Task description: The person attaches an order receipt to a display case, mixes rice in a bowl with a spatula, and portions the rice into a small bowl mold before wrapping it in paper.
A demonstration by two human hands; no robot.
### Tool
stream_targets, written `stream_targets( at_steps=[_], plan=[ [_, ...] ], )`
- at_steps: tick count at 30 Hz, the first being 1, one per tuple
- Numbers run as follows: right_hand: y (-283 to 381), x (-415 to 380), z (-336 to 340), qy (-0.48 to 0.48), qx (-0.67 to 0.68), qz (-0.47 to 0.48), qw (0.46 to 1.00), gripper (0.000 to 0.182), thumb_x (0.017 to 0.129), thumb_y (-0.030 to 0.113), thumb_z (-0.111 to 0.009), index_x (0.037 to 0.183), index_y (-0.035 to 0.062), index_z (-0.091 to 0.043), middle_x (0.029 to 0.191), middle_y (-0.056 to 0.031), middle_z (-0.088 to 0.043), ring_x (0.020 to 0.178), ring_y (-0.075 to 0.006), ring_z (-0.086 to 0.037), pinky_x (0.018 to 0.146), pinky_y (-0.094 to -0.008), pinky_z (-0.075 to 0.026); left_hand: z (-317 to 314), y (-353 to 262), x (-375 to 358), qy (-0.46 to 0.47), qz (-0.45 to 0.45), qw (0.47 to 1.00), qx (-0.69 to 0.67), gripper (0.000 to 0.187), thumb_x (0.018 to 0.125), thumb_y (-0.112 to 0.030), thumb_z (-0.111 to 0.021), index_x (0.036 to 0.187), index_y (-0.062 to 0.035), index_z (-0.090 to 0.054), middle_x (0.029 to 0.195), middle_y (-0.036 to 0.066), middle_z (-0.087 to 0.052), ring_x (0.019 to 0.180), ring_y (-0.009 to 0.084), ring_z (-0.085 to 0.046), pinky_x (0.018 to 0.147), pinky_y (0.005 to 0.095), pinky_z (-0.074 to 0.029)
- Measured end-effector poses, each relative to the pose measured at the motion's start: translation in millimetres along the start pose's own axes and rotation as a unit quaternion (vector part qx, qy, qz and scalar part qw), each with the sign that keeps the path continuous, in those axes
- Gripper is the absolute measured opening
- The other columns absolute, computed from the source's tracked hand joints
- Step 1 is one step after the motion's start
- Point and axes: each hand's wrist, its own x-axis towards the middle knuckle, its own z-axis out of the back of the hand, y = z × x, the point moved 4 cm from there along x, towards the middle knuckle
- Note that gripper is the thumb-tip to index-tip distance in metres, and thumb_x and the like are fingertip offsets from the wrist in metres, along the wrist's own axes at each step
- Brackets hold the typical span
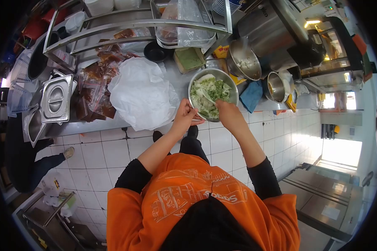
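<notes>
A round metal bowl [234,96] at the counter's front edge holds a mix of white and chopped green food [213,88]. Around the bowl's left rim is my left hand [187,114], its fingers closed on it. My right hand [226,111] is closed round the handle of a pale spoon [207,96], whose other end dips into the food. Left of the bowl lies a heap of white paper [142,94]. Just behind the bowl stands a square container with a green lid [189,59].
Bags of reddish-brown sauce [94,88] and a lidded steel pan [56,99] lie farther left. Two more metal bowls [244,60] [275,87] and a blue cloth [251,96] are on the right. A metal rack [138,24] stands above the counter. A person's leg [46,167] shows at left.
</notes>
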Motion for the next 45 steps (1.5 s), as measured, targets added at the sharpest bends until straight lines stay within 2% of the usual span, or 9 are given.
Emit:
stream_targets(
  at_steps=[12, 15, 25, 28, 31, 34, 38, 44, 45],
  plan=[
    [19.2, -34.6, 62.0, 0.095, -0.086, 0.067, 0.989, 0.021, 0.083, 0.004, -0.049, 0.102, 0.0060, -0.059, 0.076, -0.0221, -0.065, 0.071, -0.0386, -0.065, 0.060, -0.0483, -0.050, -16.0, 8.9, -12.8, -0.065, -0.035, 0.986, -0.149, 0.017, 0.095, -0.002, -0.048, 0.098, -0.0069, -0.032, 0.089, 0.010, -0.057, 0.074, 0.0234, -0.068, 0.070, 0.0364, -0.062],
    [23.4, -36.8, 34.7, 0.051, -0.081, 0.123, 0.988, 0.011, 0.082, 0.003, -0.049, 0.086, 0.0049, -0.059, 0.076, -0.0195, -0.064, 0.074, -0.0370, -0.065, 0.065, -0.0481, -0.050, -10.8, 12.4, -7.1, -0.042, -0.007, 0.994, -0.104, 0.018, 0.095, -0.002, -0.049, 0.097, -0.0073, -0.031, 0.085, 0.009, -0.056, 0.074, 0.0236, -0.068, 0.070, 0.0359, -0.062],
    [15.7, 16.5, -3.4, -0.020, -0.082, 0.099, 0.992, 0.016, 0.083, 0.013, -0.054, 0.093, 0.0050, -0.063, 0.076, -0.0190, -0.065, 0.074, -0.0355, -0.066, 0.064, -0.0453, -0.052, -6.2, 22.0, 3.5, -0.050, -0.094, 0.989, -0.101, 0.021, 0.095, -0.004, -0.051, 0.094, -0.0076, -0.031, 0.081, 0.008, -0.054, 0.076, 0.0255, -0.069, 0.072, 0.0367, -0.062],
    [-23.7, 43.5, 30.8, 0.177, 0.010, 0.079, 0.981, 0.019, 0.084, 0.017, -0.054, 0.095, 0.0062, -0.066, 0.080, -0.0185, -0.066, 0.079, -0.0354, -0.066, 0.069, -0.0442, -0.051, -7.5, 14.3, -4.5, -0.050, -0.076, 0.993, -0.080, 0.020, 0.095, -0.004, -0.051, 0.094, -0.0075, -0.032, 0.082, 0.008, -0.055, 0.078, 0.0265, -0.069, 0.073, 0.0368, -0.062],
    [0.2, 5.4, 67.8, 0.195, -0.049, 0.070, 0.977, 0.020, 0.085, 0.017, -0.055, 0.096, 0.0076, -0.068, 0.081, -0.0162, -0.067, 0.084, -0.0337, -0.065, 0.072, -0.0427, -0.051, -3.6, 14.7, -5.3, -0.038, -0.062, 0.994, -0.086, 0.018, 0.095, -0.003, -0.050, 0.094, -0.0075, -0.033, 0.087, 0.011, -0.058, 0.082, 0.0279, -0.069, 0.074, 0.0370, -0.061],
    [29.6, -18.0, 30.4, 0.069, -0.141, 0.135, 0.978, 0.018, 0.085, 0.015, -0.055, 0.098, 0.0080, -0.065, 0.078, -0.0175, -0.066, 0.081, -0.0350, -0.066, 0.071, -0.0449, -0.051, -4.5, 13.2, -9.0, -0.027, -0.044, 0.996, -0.072, 0.016, 0.095, -0.003, -0.049, 0.094, -0.0070, -0.034, 0.093, 0.013, -0.061, 0.085, 0.0285, -0.069, 0.075, 0.0369, -0.061],
    [51.5, -10.5, -3.5, 0.065, -0.100, 0.043, 0.992, 0.012, 0.085, 0.012, -0.051, 0.087, 0.0041, -0.059, 0.086, -0.0186, -0.066, 0.084, -0.0372, -0.066, 0.071, -0.0483, -0.052, -4.4, 14.8, -17.0, -0.027, -0.050, 0.994, -0.092, 0.014, 0.095, -0.002, -0.048, 0.097, -0.0061, -0.035, 0.095, 0.014, -0.061, 0.087, 0.0288, -0.069, 0.075, 0.0372, -0.061],
    [-17.6, 10.8, -9.4, -0.006, 0.114, 0.056, 0.992, 0.021, 0.090, 0.016, -0.052, 0.100, 0.0028, -0.064, 0.088, -0.0217, -0.066, 0.083, -0.0365, -0.066, 0.068, -0.0455, -0.051, 6.2, 19.7, -22.2, -0.052, -0.056, 0.992, -0.100, 0.014, 0.095, -0.002, -0.049, 0.099, -0.0052, -0.036, 0.101, 0.014, -0.060, 0.089, 0.0301, -0.069, 0.078, 0.0384, -0.061],
    [-21.3, 11.5, -3.2, 0.077, 0.152, -0.018, 0.985, 0.024, 0.091, 0.019, -0.051, 0.102, 0.0027, -0.064, 0.089, -0.0217, -0.066, 0.084, -0.0364, -0.066, 0.069, -0.0453, -0.050, 2.3, 19.9, -26.7, -0.060, -0.058, 0.991, -0.106, 0.014, 0.095, -0.002, -0.049, 0.099, -0.0052, -0.036, 0.102, 0.014, -0.059, 0.089, 0.0303, -0.069, 0.078, 0.0384, -0.061]
  ],
)
